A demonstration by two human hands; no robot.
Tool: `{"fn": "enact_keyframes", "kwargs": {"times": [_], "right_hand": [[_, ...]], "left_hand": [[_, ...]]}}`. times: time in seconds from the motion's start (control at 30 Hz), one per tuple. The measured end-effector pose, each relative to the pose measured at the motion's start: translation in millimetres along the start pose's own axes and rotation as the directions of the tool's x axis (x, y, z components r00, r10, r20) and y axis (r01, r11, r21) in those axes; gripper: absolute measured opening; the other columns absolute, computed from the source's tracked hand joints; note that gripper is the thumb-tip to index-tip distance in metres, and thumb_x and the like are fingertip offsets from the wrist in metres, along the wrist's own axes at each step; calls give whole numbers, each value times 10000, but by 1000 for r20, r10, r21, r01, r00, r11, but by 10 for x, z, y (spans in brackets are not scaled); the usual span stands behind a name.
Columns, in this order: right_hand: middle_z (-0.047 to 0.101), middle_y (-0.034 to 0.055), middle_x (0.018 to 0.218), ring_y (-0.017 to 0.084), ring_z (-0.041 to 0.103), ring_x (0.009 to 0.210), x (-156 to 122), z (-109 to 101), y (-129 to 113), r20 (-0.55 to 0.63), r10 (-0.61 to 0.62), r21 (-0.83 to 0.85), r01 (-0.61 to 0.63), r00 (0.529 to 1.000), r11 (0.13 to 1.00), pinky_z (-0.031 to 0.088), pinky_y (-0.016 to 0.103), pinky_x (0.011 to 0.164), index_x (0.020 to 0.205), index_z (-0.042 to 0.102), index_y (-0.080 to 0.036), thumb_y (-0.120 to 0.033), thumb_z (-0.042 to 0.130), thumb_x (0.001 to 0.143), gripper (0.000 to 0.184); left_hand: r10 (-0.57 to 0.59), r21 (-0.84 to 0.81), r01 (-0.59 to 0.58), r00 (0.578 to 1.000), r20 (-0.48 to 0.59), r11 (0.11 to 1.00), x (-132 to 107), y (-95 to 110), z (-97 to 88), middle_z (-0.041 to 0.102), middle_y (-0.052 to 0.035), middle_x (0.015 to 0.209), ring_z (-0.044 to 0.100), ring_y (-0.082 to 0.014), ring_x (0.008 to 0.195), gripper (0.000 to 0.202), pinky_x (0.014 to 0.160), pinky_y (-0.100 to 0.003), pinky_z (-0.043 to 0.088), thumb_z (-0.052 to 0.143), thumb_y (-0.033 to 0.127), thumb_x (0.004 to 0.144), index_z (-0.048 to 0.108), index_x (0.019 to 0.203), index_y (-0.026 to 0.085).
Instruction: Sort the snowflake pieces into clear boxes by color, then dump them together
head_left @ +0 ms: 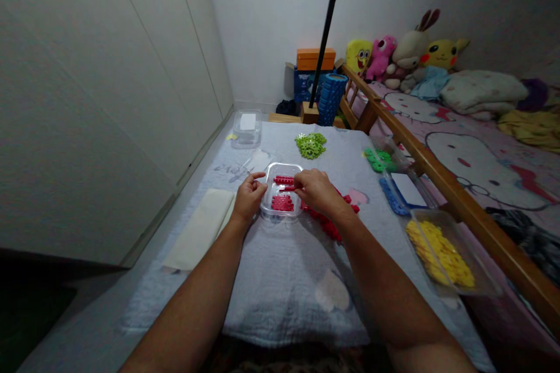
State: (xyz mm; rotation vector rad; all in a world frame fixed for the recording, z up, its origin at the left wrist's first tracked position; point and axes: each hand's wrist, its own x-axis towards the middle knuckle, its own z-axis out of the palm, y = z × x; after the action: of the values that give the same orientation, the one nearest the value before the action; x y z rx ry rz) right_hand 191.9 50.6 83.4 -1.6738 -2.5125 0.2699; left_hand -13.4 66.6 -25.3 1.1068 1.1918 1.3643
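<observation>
A clear plastic container point(264, 210) stands on the cloth in front of me with several red plastic pieces point(282, 203) inside, laid in neat rows. My left hand point(249, 197) is at its left rim, thumb and forefinger closed on the edge. Over the right side of the container, my right hand point(318, 191) pinches a red plastic piece point(287, 189) that points left above the rows. Beneath and beside the right forearm lies a loose pile of red pieces point(329, 226), partly hidden by that arm.
Light green pieces point(310, 145) are heaped farther back. Tubs of green point(380, 159), blue point(392, 196) and yellow pieces point(440, 253) line the right side by a wooden bed rail point(431, 169). A folded cream cloth point(200, 228) lies left; another clear container point(247, 135) stands behind.
</observation>
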Motion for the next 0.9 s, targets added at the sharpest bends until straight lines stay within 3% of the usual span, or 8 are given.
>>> {"fn": "enact_keyframes", "kwargs": {"times": [0.23, 0.37, 0.47, 0.57, 0.7, 0.9], "right_hand": [[731, 164, 1237, 314, 581, 1180, 301, 290, -216, 89, -24, -163, 38, 996, 986, 360, 427, 944, 1294, 722, -226, -254, 459, 1048, 361], [709, 177, 1266, 327, 554, 1208, 328, 346, -235, 66, -1, -151, 11, 998, 988, 349, 446, 970, 1290, 721, -222, -352, 499, 1051, 352], [702, 168, 1232, 312, 548, 1190, 262, 312, -176, 8, 23, -126, -22, 1000, 992, 361, 422, 959, 1218, 737, -201, -327, 493, 1054, 320], [687, 150, 1218, 293, 556, 1155, 112, 221, 31, -58, 94, -85, -98, 994, 992, 384, 392, 946, 1172, 730, -191, -273, 530, 1025, 261], [682, 135, 1163, 246, 587, 1106, -220, 122, 535, -111, 201, -9, -203, 973, 979, 396, 329, 968, 1125, 723, -164, -221, 555, 989, 223], [684, 124, 1144, 229, 627, 1067, -817, 203, 1225, 0, 338, 65, -337, 941, 939, 430, 280, 901, 1128, 710, -161, -182, 683, 871, 259]], "left_hand": [[0, -3, 0, 1000, -6, 1000, -18, 42, 10, 399, 109, 565, 335, -79, 481, 446, 497, -210, 245, 735, 321, 703, 665, 1114, 165], [1, 3, -1, 1000, 1, 1000, -13, 38, 9, 400, 110, 563, 334, -79, 477, 458, 491, -210, 249, 733, 334, 707, 661, 1123, 157], [0, 5, 0, 1000, 1, 1000, -7, 24, 5, 404, 109, 562, 337, -81, 479, 458, 490, -211, 255, 734, 333, 709, 662, 1126, 157], [0, 2, 0, 1000, -3, 1000, 0, 3, 1, 402, 109, 562, 333, -79, 480, 461, 495, -208, 252, 742, 332, 706, 667, 1128, 160], [-6, -6, 6, 1000, -3, 1000, 7, -17, -3, 402, 108, 563, 338, -80, 481, 468, 500, -208, 248, 753, 337, 700, 670, 1129, 169], [0, 11, 0, 1000, 3, 1000, 3, -3, -4, 398, 109, 560, 339, -85, 489, 467, 503, -211, 254, 737, 341, 714, 655, 1136, 160]]}}
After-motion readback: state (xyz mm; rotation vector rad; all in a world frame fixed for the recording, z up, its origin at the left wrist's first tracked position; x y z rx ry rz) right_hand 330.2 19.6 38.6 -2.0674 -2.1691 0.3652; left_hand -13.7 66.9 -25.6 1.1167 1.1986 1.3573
